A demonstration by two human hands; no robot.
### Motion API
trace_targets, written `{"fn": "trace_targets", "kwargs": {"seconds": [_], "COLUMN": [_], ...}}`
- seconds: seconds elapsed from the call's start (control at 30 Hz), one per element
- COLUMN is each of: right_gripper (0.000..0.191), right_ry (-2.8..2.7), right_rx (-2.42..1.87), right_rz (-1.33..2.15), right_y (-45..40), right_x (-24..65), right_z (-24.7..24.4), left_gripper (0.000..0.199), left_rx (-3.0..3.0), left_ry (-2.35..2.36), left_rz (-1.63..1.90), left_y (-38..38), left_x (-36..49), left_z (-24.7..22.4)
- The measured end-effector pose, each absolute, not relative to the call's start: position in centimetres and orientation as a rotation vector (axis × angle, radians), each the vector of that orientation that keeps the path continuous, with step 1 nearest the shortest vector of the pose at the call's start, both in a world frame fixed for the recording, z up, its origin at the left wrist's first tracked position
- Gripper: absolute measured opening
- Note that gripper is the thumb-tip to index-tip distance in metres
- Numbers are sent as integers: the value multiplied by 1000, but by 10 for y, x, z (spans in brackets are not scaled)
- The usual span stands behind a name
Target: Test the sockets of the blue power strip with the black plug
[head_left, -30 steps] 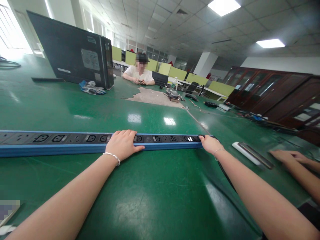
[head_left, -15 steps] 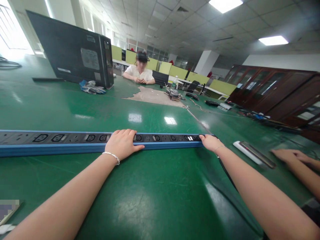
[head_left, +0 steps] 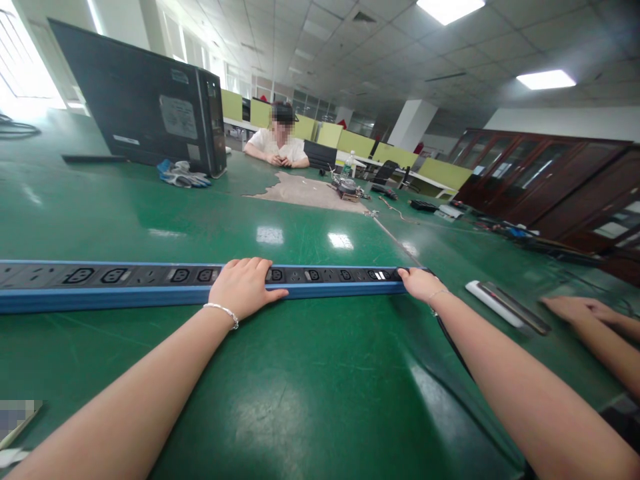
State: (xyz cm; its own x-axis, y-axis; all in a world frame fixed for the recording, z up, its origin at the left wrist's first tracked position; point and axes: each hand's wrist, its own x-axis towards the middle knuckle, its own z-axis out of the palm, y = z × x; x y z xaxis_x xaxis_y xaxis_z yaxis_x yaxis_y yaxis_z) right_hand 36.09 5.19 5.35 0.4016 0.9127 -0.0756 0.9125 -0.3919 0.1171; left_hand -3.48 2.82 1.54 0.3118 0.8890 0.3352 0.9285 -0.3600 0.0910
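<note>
A long blue and black power strip (head_left: 330, 291) with a row of sockets lies across the green table (head_left: 330, 387), its left end outside the view. My left hand (head_left: 243, 288) is wrapped over the strip near the middle, fingers across the top and thumb along the front edge. At the strip's right end, my right hand (head_left: 420, 284) is closed round the end, with the thumb by a small black part. Some of its fingers are hidden behind the strip. A black cable (head_left: 455, 347) runs down from that end, partly behind my right forearm.
Farther back stand a black computer case (head_left: 135, 100) and a pair of work gloves (head_left: 183, 175). Another person (head_left: 278, 143) sits across the table. On the right are a white and dark bar-shaped object (head_left: 505, 307) and another person's hands (head_left: 570, 310). A bottle (head_left: 349, 165) stands beyond.
</note>
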Motion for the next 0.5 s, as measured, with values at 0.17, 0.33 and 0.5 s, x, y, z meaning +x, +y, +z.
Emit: {"fn": "trace_targets", "kwargs": {"seconds": [0.17,0.33,0.5], "right_gripper": [55,53,51], "right_ry": [1649,1662,1690], "right_rx": [2508,2496,2487], "right_rz": [2,-3,-8], "right_y": [52,51,50], "right_x": [363,363,362], "right_z": [52,52,55], "left_gripper": [64,65,63], "left_rx": [-2442,-2429,-2428], "left_ry": [-1704,-1696,-1687], "left_rz": [-478,-484,-516], "left_y": [28,28,28], "left_x": [-34,-34,-35], "left_z": [16,15,14]}}
